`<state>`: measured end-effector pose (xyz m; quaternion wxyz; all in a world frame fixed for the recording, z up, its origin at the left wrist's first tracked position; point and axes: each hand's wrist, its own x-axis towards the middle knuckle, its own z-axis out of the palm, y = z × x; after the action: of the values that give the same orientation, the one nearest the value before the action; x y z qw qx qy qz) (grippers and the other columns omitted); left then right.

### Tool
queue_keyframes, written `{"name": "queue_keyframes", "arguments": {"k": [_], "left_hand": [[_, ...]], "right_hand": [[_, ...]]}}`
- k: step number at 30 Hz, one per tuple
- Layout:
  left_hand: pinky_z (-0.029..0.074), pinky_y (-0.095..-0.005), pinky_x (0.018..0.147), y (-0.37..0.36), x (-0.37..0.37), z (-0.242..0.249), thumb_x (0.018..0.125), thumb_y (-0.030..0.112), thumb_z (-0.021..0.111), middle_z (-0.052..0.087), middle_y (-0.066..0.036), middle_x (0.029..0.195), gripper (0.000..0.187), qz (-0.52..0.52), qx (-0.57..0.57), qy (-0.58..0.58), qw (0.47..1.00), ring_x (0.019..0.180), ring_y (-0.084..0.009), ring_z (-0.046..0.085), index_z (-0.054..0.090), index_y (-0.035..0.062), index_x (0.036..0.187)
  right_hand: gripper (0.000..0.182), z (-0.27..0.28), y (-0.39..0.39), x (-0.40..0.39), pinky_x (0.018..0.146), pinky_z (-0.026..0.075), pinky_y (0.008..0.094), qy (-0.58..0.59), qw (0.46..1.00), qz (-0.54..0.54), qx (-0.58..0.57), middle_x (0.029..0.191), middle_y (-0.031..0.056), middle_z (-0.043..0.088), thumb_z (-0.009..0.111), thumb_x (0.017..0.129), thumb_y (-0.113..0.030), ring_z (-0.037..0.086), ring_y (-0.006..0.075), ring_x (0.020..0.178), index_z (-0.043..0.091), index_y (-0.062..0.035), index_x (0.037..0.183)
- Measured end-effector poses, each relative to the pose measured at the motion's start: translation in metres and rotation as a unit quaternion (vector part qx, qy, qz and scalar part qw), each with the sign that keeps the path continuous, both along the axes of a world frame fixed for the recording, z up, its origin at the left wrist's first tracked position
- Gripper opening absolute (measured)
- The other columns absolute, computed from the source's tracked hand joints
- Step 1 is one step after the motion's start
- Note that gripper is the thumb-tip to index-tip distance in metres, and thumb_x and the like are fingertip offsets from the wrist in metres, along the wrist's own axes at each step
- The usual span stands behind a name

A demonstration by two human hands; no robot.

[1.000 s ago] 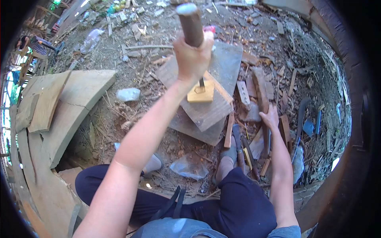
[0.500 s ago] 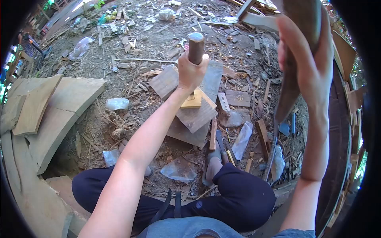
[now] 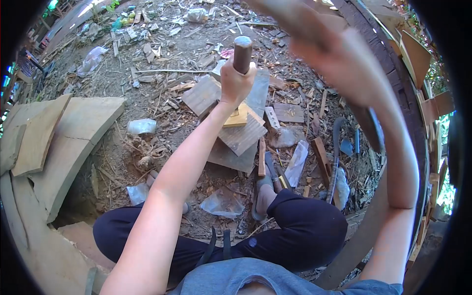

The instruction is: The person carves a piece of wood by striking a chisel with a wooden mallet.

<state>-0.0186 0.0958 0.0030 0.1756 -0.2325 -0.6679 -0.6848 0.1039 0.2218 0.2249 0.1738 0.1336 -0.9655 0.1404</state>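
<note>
My left hand is closed around the thick, upright handle of a chisel-like tool. The handle's top is pale and worn, and its lower end is hidden by my hand. Beneath it is a small yellowish wood block, resting on stacked grey-brown boards. Raised at the upper right, my right hand grips a club-like wooden mallet. Both are smeared by motion; the mallet's thick end is up and left of my fist, apart from the handle top, and its narrow end hangs below my wrist.
Large pale curved planks lie at my left. By my right foot are thin tools and a wood strip. A curved dark bar stands further right. Plastic bags and wood scraps litter the dirt ground.
My right hand has swung left with the mallet, which has gone from near upright to slanting left. My left hand still holds the upright handle over the block. The view has shifted slightly.
</note>
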Motion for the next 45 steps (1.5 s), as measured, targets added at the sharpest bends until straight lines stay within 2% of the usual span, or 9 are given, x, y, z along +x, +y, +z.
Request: {"name": "queue_keyframes", "arguments": {"k": [2, 6, 9, 16, 18, 20, 25, 35, 45], "left_hand": [[0.044, -0.0324, 0.054, 0.004, -0.001, -0.003, 0.083, 0.009, 0.068, 0.058, -0.002, 0.060, 0.017, -0.031, 0.006, -0.034, 0.999, 0.057, -0.0107, 0.056, 0.057, 0.0016, 0.072], [0.043, -0.0313, 0.052, 0.005, -0.003, -0.002, 0.084, 0.009, 0.068, 0.058, -0.001, 0.060, 0.019, -0.001, -0.017, -0.004, 1.000, 0.056, -0.0096, 0.055, 0.057, 0.0014, 0.071], [0.040, -0.0296, 0.047, 0.003, 0.000, 0.001, 0.085, 0.009, 0.068, 0.056, 0.001, 0.057, 0.022, 0.014, -0.005, 0.001, 1.000, 0.051, -0.0083, 0.055, 0.055, 0.0036, 0.068], [0.039, -0.0254, 0.041, 0.000, -0.006, -0.007, 0.088, 0.004, 0.064, 0.055, 0.001, 0.059, 0.022, -0.015, -0.030, -0.037, 0.999, 0.045, -0.0067, 0.052, 0.052, 0.0078, 0.069], [0.038, -0.0241, 0.040, 0.000, -0.001, -0.002, 0.088, 0.002, 0.063, 0.055, 0.000, 0.061, 0.020, -0.047, 0.015, -0.049, 0.998, 0.045, -0.0072, 0.051, 0.052, 0.0073, 0.073], [0.037, -0.0236, 0.039, 0.000, 0.003, 0.000, 0.088, 0.000, 0.063, 0.053, 0.000, 0.060, 0.019, -0.058, 0.031, -0.084, 0.994, 0.044, -0.0070, 0.049, 0.050, 0.0071, 0.075], [0.035, -0.0243, 0.039, 0.001, 0.002, -0.002, 0.090, -0.001, 0.061, 0.052, 0.000, 0.059, 0.022, -0.020, 0.017, -0.049, 0.998, 0.043, -0.0066, 0.046, 0.048, 0.0078, 0.075], [0.034, -0.0272, 0.037, 0.011, -0.016, 0.009, 0.089, 0.005, 0.064, 0.050, 0.000, 0.056, 0.022, -0.009, 0.056, -0.184, 0.981, 0.040, -0.0088, 0.045, 0.050, 0.0084, 0.071], [0.029, -0.0279, 0.033, 0.033, -0.108, -0.040, 0.089, 0.011, 0.060, 0.046, 0.002, 0.051, 0.028, -0.076, -0.011, -0.318, 0.945, 0.036, -0.0093, 0.040, 0.050, 0.0112, 0.063]], "right_hand": [[0.076, -0.039, 0.012, 0.002, 0.087, 0.054, 0.0468, -0.095, 0.995, -0.026, 0.007, 0.105, 0.0305, 0.069, 0.068, 0.086, -0.029, 0.070, 0.0405, 0.100, 0.035, -0.0124, 0.153], [0.079, -0.061, 0.031, 0.024, 0.084, 0.054, 0.0491, -0.162, 0.967, -0.065, -0.188, 0.120, 0.0289, 0.066, 0.069, 0.088, -0.036, 0.069, 0.0409, 0.104, 0.033, -0.0151, 0.155], [0.082, -0.170, 0.062, 0.045, 0.093, 0.053, 0.0462, -0.104, 0.938, -0.195, -0.268, 0.123, 0.0263, 0.067, 0.070, 0.088, -0.037, 0.068, 0.0414, 0.110, 0.029, -0.0183, 0.157], [0.082, -0.386, 0.143, 0.090, 0.083, 0.054, 0.0572, -0.295, 0.880, -0.363, -0.075, 0.107, 0.0292, 0.070, 0.072, 0.086, -0.041, 0.069, 0.0500, 0.093, 0.032, -0.0212, 0.155], [0.074, -0.437, 0.158, 0.087, 0.093, 0.051, 0.0489, -0.111, 0.955, -0.276, -0.001, 0.119, 0.0221, 0.066, 0.070, 0.090, -0.046, 0.064, 0.0418, 0.109, 0.043, -0.0087, 0.148], [0.076, -0.373, 0.111, 0.045, 0.100, 0.046, 0.0476, 0.016, 0.975, -0.218, -0.028, 0.130, 0.0217, 0.060, 0.070, 0.087, -0.052, 0.058, 0.0390, 0.119, 0.051, -0.0004, 0.139], [0.122, -0.320, -0.019, -0.012, 0.111, 0.030, 0.0481, 0.010, 0.998, -0.052, -0.027, 0.138, 0.0197, 0.050, 0.066, 0.073, -0.081, 0.044, 0.0315, 0.131, 0.032, 0.0064, 0.151], [0.090, -0.331, -0.047, -0.022, 0.092, 0.046, 0.0464, -0.012, 0.993, -0.083, -0.078, 0.115, 0.0153, 0.056, 0.069, 0.070, -0.079, 0.055, 0.0320, 0.113, 0.055, -0.0031, 0.117], [0.089, -0.332, -0.047, -0.023, 0.089, 0.049, 0.0463, -0.019, 0.991, -0.083, -0.100, 0.112, 0.0156, 0.056, 0.069, 0.070, -0.080, 0.058, 0.0333, 0.109, 0.055, -0.0027, 0.112]]}}
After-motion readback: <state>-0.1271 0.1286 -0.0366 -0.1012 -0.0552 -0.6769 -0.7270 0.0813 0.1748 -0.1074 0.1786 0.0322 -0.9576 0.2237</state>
